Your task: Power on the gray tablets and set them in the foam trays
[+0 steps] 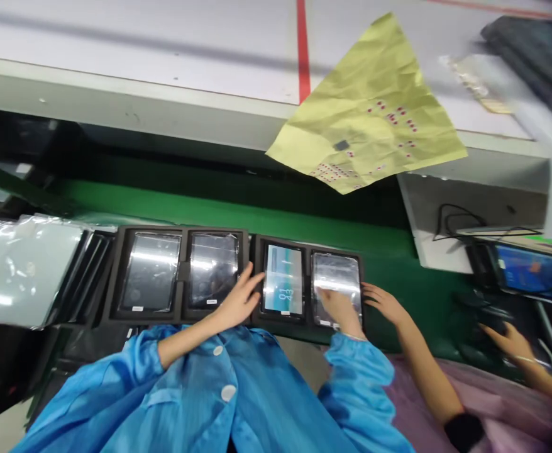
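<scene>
Four tablets lie side by side in a black tray (124, 277), all under glossy plastic film. The third tablet (283, 280) has a lit teal screen showing numerals. My left hand (239, 299), fingers spread, touches that tablet's left edge and holds nothing. My right hand (339, 307) lies palm down on the fourth tablet (337, 277), covering its lower part. Blue sleeves cover both my forearms. A co-worker's bare hand (384, 303) reaches the fourth tablet's right edge, and their other hand (507, 343) is further right.
A crumpled yellow sheet (365, 113) dotted with red marks hangs above the green conveyor belt (219, 214). Behind it runs a white bench edge (115, 100). A stack of film-wrapped panels (21, 270) lies left. A lit screen (535, 274) stands right.
</scene>
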`<control>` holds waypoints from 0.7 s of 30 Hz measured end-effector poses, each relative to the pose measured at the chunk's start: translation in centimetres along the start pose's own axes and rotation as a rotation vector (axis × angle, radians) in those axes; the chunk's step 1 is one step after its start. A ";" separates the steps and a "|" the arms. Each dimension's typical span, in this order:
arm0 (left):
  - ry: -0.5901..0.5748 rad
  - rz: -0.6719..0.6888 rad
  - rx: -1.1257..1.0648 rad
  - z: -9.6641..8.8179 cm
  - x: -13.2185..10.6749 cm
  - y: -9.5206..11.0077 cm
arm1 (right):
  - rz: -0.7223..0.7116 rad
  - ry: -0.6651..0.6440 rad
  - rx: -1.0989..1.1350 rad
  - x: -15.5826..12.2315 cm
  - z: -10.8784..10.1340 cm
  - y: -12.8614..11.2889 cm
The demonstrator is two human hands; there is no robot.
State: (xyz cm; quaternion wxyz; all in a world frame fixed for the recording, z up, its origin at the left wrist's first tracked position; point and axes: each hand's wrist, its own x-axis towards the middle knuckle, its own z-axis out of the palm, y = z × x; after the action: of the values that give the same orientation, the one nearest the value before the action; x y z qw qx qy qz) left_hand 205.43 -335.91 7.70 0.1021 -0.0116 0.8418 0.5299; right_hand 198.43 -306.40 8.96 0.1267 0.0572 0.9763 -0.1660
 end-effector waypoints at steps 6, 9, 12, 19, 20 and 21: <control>0.442 -0.286 0.438 -13.6 -3.1 -4.3 | -0.727 -0.092 0.102 -4.9 8.0 -20.0; 0.489 -0.455 0.587 -16.0 -4.1 -7.0 | -1.037 -0.177 0.098 -4.9 11.7 -26.6; 0.441 -0.517 0.697 -15.7 -4.4 -8.3 | -1.209 -0.233 0.049 -2.7 13.6 -28.5; 0.333 -0.549 0.861 -15.6 -3.6 -7.0 | -1.454 -0.329 0.059 1.5 13.2 -30.1; 0.314 -0.543 0.870 -16.0 -3.6 -6.5 | -1.458 -0.330 0.081 1.5 12.8 -30.2; 0.295 -0.532 0.874 -16.5 -3.7 -5.9 | -1.448 -0.323 0.108 1.4 12.2 -30.0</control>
State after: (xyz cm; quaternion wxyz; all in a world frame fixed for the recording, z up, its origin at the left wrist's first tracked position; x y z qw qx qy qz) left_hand 207.16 -353.59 10.01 0.1089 -0.2553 0.9575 0.0780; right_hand 195.21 -338.53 6.76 0.1245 -0.6195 0.7294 -0.2622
